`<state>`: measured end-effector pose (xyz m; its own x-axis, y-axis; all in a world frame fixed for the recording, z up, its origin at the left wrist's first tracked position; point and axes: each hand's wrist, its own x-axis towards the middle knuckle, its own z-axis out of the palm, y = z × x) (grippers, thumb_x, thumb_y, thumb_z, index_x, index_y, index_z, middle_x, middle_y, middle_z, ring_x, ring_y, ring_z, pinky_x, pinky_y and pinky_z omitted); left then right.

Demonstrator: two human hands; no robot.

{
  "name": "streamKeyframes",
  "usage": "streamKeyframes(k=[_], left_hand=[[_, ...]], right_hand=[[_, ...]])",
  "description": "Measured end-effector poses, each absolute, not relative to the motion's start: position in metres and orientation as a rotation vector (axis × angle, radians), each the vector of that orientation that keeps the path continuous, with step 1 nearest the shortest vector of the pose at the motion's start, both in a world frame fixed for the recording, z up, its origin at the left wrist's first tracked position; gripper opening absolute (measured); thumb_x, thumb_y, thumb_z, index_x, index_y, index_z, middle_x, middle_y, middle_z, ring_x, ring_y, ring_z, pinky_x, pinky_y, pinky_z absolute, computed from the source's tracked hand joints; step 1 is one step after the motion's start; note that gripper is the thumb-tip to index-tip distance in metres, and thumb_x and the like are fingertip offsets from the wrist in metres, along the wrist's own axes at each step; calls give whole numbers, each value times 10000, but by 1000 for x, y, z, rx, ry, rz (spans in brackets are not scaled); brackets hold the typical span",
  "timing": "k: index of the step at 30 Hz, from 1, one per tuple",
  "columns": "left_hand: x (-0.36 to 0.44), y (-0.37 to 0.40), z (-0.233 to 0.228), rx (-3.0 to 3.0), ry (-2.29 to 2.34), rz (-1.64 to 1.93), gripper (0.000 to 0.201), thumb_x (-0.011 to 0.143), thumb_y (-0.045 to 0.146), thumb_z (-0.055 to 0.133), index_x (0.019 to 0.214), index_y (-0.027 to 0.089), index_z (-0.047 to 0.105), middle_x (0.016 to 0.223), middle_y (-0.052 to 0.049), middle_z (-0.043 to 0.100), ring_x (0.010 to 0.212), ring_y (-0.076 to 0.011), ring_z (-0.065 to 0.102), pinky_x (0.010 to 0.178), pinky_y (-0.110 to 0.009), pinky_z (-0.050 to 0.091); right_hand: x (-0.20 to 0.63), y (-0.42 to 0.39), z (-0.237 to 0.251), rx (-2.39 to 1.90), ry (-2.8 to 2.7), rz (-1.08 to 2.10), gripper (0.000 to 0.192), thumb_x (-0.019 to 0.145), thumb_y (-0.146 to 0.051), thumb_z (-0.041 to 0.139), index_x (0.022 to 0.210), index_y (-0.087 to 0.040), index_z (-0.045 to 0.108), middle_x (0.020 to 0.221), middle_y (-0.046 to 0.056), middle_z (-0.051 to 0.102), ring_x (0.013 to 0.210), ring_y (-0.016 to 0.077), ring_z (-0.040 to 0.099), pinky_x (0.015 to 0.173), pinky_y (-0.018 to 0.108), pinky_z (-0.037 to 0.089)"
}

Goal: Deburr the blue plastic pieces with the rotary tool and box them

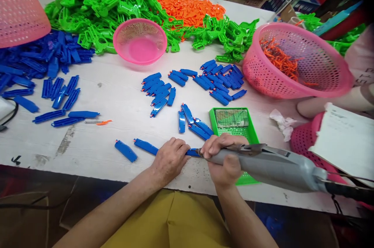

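Observation:
My left hand point(171, 158) presses a blue plastic piece point(193, 152) flat on the white table point(117, 100) near its front edge. My right hand point(223, 160) grips a grey electric screwdriver point(271, 166), its tip against the end of that blue piece. Two more blue pieces point(125, 150) lie just left of my left hand. A small green tray point(233, 123) sits right behind my right hand.
Groups of blue pieces point(222, 78) lie mid-table and at the left point(35, 61). Green parts point(96, 2) and orange parts point(189, 6) are heaped at the back. Pink baskets stand at centre point(140, 41), right point(295, 61) and far left point(20, 16). Another person's arm point(336, 104) rests at the right.

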<state>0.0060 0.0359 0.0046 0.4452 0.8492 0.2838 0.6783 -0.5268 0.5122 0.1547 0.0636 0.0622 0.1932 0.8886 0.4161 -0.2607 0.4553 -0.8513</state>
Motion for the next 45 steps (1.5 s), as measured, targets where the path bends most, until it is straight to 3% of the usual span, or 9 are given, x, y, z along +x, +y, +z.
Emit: streamKeyframes(k=[9, 20, 23, 27, 33, 38, 45], left_hand=[[5, 36, 1, 2371, 1287, 687, 77, 1026, 217, 511, 1009, 194, 582, 959, -58, 622, 874, -225, 565, 767, -382, 519], [-3, 40, 8, 2632, 1300, 427, 103, 922, 161, 688, 926, 190, 589, 922, -53, 629, 886, -257, 562, 716, -394, 496], [-30, 42, 27, 2694, 1265, 282, 142, 886, 59, 641, 915, 193, 603, 1000, -66, 657, 943, -263, 571, 749, -405, 487], [-60, 62, 51, 2685, 1212, 242, 184, 879, 107, 626, 1038, 200, 636, 1180, -95, 666, 1077, -290, 575, 828, -437, 499], [-45, 121, 38, 2796, 1241, 254, 528, 846, -62, 467, 1268, 208, 633, 1434, -97, 606, 1307, -318, 523, 985, -475, 501], [-38, 138, 28, 2840, 1197, 302, 375, 942, 47, 513, 1237, 229, 655, 1407, -70, 640, 1323, -345, 520, 977, -506, 499], [-38, 122, 32, 2883, 1108, 228, 171, 911, 65, 610, 1031, 181, 648, 1110, -75, 720, 1069, -284, 616, 832, -407, 496]], right_hand=[[150, 68, 60, -681, -1242, 944, 196, 919, -408, 650, 866, -256, 538, 617, -86, 517, 415, 87, 478, 403, 245, 478], [167, 66, 71, -650, -1059, 970, 157, 886, -383, 647, 905, -229, 620, 629, -67, 561, 451, 98, 514, 451, 262, 469], [192, 65, 84, -643, -1051, 878, 184, 870, -402, 646, 889, -219, 640, 617, -57, 566, 442, 109, 522, 444, 272, 457], [223, 70, 89, -728, -991, 709, 174, 858, -385, 607, 835, -214, 617, 579, -60, 546, 400, 115, 491, 401, 274, 421], [237, 84, 74, -918, -801, 509, 182, 812, -382, 612, 792, -215, 542, 526, -92, 480, 389, 99, 458, 412, 253, 409], [237, 83, 65, -917, -847, 561, 166, 840, -367, 625, 831, -224, 542, 558, -89, 499, 414, 98, 487, 427, 261, 444], [236, 84, 61, -896, -886, 562, 102, 864, -305, 623, 854, -225, 559, 575, -82, 512, 427, 99, 513, 423, 261, 462]])
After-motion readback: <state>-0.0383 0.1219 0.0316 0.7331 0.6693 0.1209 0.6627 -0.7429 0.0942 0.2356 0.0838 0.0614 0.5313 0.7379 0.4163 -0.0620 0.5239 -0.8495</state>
